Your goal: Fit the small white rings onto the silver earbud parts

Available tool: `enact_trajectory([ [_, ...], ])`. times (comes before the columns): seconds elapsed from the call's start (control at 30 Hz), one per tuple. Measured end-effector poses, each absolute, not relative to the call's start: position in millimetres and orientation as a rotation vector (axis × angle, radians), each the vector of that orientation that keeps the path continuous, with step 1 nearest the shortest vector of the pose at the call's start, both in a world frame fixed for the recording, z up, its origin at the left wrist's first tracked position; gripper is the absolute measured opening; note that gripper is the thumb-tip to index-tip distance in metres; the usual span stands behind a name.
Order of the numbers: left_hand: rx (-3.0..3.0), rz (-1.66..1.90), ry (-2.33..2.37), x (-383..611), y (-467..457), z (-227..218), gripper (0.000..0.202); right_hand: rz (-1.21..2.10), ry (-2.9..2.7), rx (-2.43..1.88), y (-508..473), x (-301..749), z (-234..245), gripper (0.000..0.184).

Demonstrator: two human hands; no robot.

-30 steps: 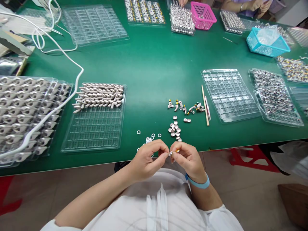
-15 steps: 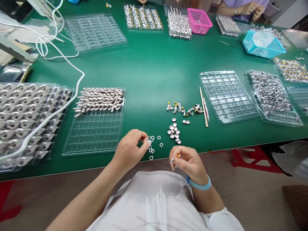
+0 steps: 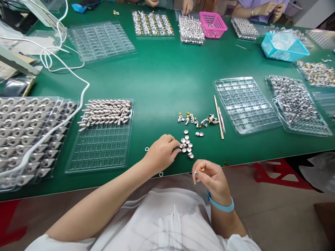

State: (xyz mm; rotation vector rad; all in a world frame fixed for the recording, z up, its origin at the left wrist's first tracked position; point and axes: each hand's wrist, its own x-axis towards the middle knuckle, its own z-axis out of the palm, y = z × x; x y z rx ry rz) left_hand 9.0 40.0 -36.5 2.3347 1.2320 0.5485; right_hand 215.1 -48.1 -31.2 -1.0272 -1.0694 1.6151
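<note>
My left hand (image 3: 161, 153) rests on the green table (image 3: 162, 76) with thumb and forefinger pinched at the left edge of a small pile of silver caps (image 3: 187, 145); whether a cap sits between them I cannot make out. It covers most of the small white rings, and two rings (image 3: 147, 149) show beside it. My right hand (image 3: 210, 176) hovers just off the table's front edge, fingers closed on a small white part with a yellow tip (image 3: 197, 171). A cluster of similar small parts (image 3: 197, 120) lies beyond the caps.
A clear tray with rows of white stems (image 3: 104, 134) lies to the left, stacked filled trays (image 3: 28, 132) and a white cable (image 3: 65, 104) further left. An empty clear tray (image 3: 244, 104), two thin sticks (image 3: 218, 117) and a filled tray (image 3: 297, 104) lie right. Other people's hands (image 3: 187, 6) work at the far edge by pink (image 3: 212, 23) and blue baskets (image 3: 284, 47).
My hands parted from a joined pinch. My left hand went out to the white rings, then right to the silver caps. My right hand stayed near the table edge with its part.
</note>
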Motion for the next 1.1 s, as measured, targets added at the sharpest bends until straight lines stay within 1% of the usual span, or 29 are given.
enact_trajectory([
  [0.17,2.296,0.446,1.245,18,53,-44,0.009,1.599,-1.074,-1.024,-50,218,-34,0.011],
  [0.4,2.326,0.559,1.233,11,54,-43,0.008,1.586,-1.166,-1.002,-49,217,-35,0.013],
  [0.5,2.214,0.662,1.192,5,47,-36,0.008,1.432,-1.264,-1.082,-47,217,-33,0.011],
  [0.6,2.011,0.648,1.174,2,36,-25,0.006,1.143,-1.447,-1.155,-43,215,-31,0.010],
  [0.7,1.855,0.597,1.119,2,26,-16,0.004,0.959,-1.674,-1.062,-37,212,-28,0.014],
  [0.83,1.723,0.572,1.067,5,20,-11,0.008,0.852,-1.893,-0.944,-30,205,-26,0.023],
  [1.1,1.627,0.720,1.080,4,14,-20,0.011,0.794,-1.895,-0.995,-33,195,-31,0.022],
])
